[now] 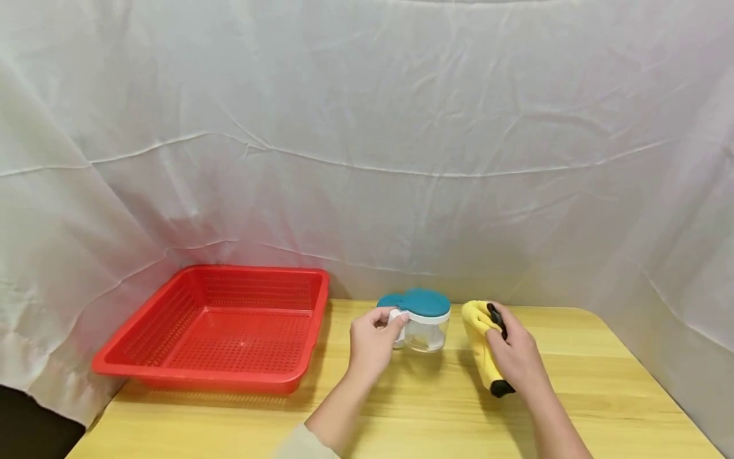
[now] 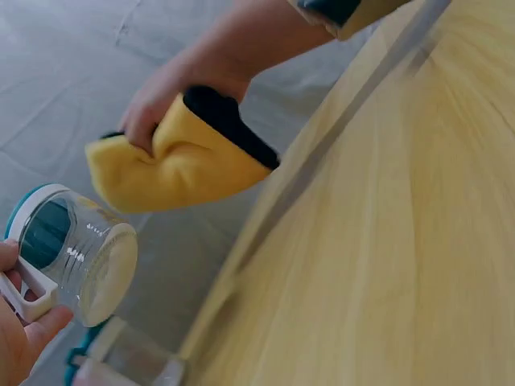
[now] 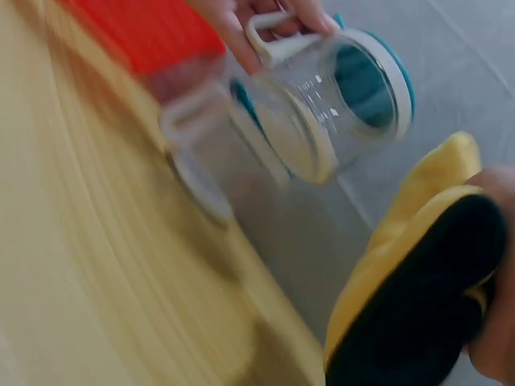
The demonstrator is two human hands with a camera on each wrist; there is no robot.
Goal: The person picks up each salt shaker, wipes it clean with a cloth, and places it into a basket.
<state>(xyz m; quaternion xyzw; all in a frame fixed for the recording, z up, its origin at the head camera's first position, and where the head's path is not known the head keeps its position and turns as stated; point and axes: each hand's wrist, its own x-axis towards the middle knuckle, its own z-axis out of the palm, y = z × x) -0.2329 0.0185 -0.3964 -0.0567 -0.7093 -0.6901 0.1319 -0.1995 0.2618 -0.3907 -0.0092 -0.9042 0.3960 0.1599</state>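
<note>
Two hands are in use, each with a closed grip. Left hand (image 1: 371,341): thumb and fingers pinch the white handle (image 3: 282,51) of a clear jar (image 1: 427,335) with a teal lid (image 1: 425,302); the gap between thumb and fingers is taken up by the handle. Right hand (image 1: 518,354): fingers curl round a folded yellow cloth (image 1: 480,331) with black parts, bunched at the grip and hanging below it.

Containers: the held jar has its lid on and is raised off the wooden table (image 1: 608,382). Its wall is see-through, with printed marks and a pale base; whether it holds anything further cannot be told. A second teal-lidded jar (image 1: 390,299) is partly hidden, at nine o'clock from the first in the head view; it is blurred in both wrist views. The red basket (image 1: 201,377) shows its perforated floor and sides.

Positions, head view: the held jar extends toward two to three o'clock from the left fingers; the second jar is near them at one o'clock. The cloth lies at nine to ten o'clock from the right hand, apart from the held jar. The basket sits at nine o'clock from the left hand.
</note>
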